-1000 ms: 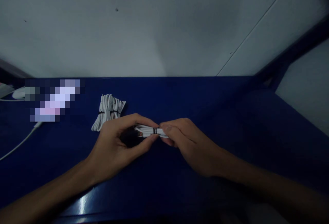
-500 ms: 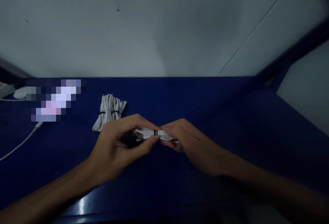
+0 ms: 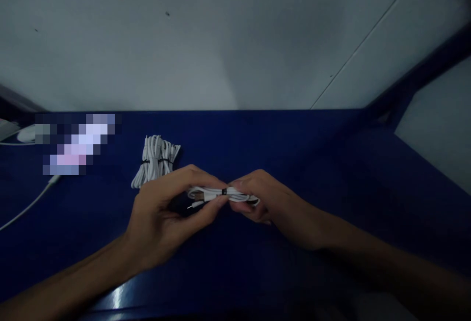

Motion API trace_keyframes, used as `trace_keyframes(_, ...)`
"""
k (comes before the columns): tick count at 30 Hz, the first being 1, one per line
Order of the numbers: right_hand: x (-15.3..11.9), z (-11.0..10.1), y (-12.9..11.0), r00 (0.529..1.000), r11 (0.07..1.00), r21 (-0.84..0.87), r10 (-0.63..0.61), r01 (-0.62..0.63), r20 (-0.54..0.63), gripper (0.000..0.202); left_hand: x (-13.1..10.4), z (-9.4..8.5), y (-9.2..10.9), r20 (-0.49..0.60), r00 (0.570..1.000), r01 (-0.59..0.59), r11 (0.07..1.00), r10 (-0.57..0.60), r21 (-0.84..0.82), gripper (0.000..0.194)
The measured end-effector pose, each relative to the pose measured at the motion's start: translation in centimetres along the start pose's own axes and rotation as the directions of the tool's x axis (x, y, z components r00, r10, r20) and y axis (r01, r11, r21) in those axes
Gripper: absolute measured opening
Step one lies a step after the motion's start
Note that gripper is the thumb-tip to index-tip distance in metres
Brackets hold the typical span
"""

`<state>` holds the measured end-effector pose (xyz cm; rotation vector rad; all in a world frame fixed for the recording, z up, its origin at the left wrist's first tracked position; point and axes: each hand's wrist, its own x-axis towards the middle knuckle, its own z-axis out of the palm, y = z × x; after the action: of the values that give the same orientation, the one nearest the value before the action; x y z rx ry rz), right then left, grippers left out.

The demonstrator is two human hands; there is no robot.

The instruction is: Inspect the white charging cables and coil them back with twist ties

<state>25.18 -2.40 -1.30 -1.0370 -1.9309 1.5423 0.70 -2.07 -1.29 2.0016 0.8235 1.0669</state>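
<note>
A coiled white cable (image 3: 211, 194) with a small black tie around its middle is held between both hands over a dark blue table (image 3: 257, 139). My left hand (image 3: 167, 213) pinches its left part with thumb and fingers, and a plug tip pokes out below the coil. My right hand (image 3: 263, 198) grips the coil's right end. Behind my left hand, a pile of tied white cable bundles (image 3: 156, 159) lies on the table.
A loose white cord (image 3: 31, 203) runs across the far left of the table. A white rounded object (image 3: 26, 134) sits at the left edge beside a blurred patch. A pale wall rises behind the table. A blue bar (image 3: 415, 78) slants at the right.
Both hands have drawn slightly toward me with the coil. The coil's right end now shows past my right fingers, and a plug tip hangs below its left part.
</note>
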Motion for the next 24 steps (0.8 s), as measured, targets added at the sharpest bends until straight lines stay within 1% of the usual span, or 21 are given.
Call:
trace_keyframes(3, -0.1, 0.0, 0.0, 1.000, 1.000, 0.009, 0.017, -0.017, -0.010, 0.038, -0.1, 0.1, 0.1, -0.005, 0.999, 0.042, 0.997, -0.042, -0.070, 0.030)
trace_keyframes(7, -0.2, 0.2, 0.1, 1.000, 0.999, 0.030, 0.022, -0.022, -0.003, 0.040, -0.2, 0.2, 0.2, -0.009, 0.998, 0.064, 0.994, -0.065, -0.091, 0.027)
trace_keyframes(11, -0.1, 0.2, 0.0, 1.000, 0.998, 0.054, 0.030, -0.030, -0.007, 0.041, 0.0, 0.1, 0.3, -0.023, 0.998, 0.054, 0.994, -0.057, -0.097, 0.026)
trace_keyframes(15, 0.1, 0.2, 0.0, 1.000, 0.998, 0.061, 0.029, -0.028, -0.008, 0.042, 0.0, -0.1, 0.1, -0.013, 1.000, 0.027, 0.997, -0.028, -0.077, 0.029)
trace_keyframes(20, -0.3, 0.5, 0.0, 0.996, 1.000, -0.012, 0.010, -0.011, -0.085, 0.034, -0.1, -0.2, -0.1, 0.016, 0.998, 0.066, 0.996, -0.065, -0.060, 0.026)
trace_keyframes(24, -1.1, 0.7, 0.0, 0.996, 0.998, -0.053, -0.020, 0.015, -0.091, 0.024, 0.0, -0.1, 0.1, 0.007, 0.998, 0.063, 0.995, -0.062, -0.079, 0.025)
